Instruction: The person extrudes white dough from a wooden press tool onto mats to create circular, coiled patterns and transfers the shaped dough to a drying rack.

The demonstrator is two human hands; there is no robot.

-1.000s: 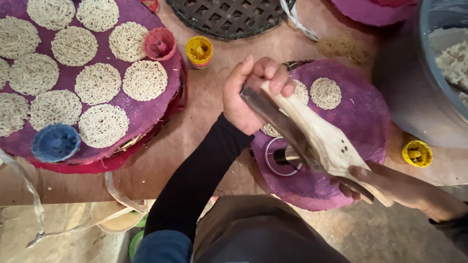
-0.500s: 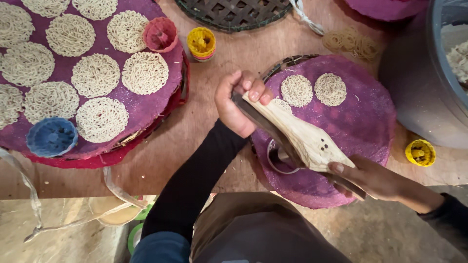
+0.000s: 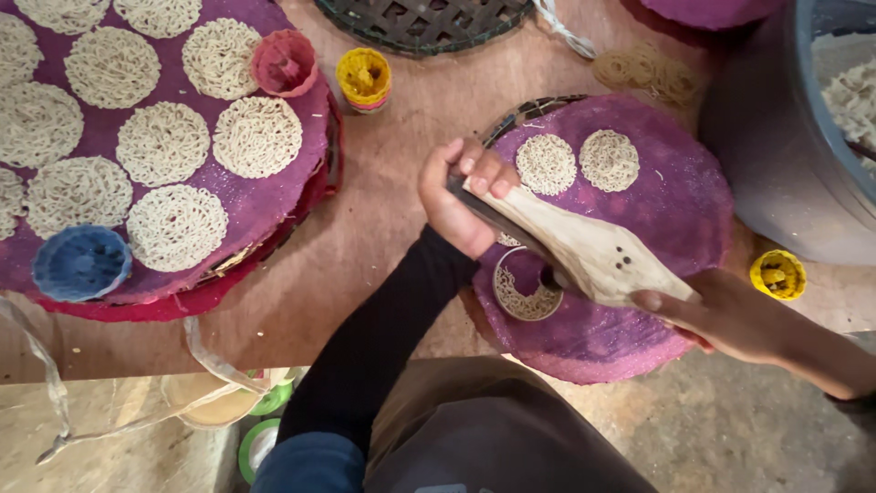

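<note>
From the head camera, both hands hold a wooden noodle press over a purple round mat on the table. The left hand has its grip curled tight around the press's upper-left handle end; the right hand pinches the lower-right end, fingers pressed together on the wood. The press's long axis runs diagonally from upper left to lower right, spanning between the two hands. Directly beneath its middle a half-formed noodle ring lies on the mat; two finished noodle discs sit just beyond, above the press. A larger mat of discs lies well to the left.
</note>
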